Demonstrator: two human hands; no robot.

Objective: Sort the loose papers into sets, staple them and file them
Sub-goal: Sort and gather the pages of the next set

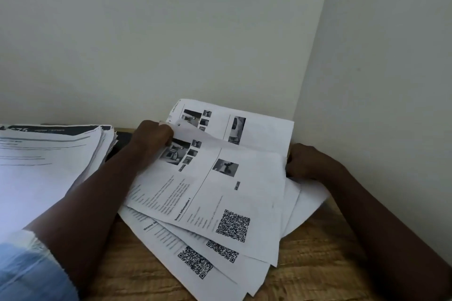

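Several loose printed sheets (220, 193) with photos and QR codes lie fanned on the wooden desk (318, 264) in the room's corner. My left hand (152, 140) pinches the upper left corner of the top sheets and lifts it slightly. My right hand (308, 161) grips the right edge of the same bundle near the wall. A tall stack of papers (49, 154) sits at the left. No stapler or file shows.
Pale walls (367, 80) meet in a corner just behind the sheets, close to my right hand. A dark flat object (122, 140) lies partly hidden between the tall stack and my left forearm. The desk's bare wood shows at the front right.
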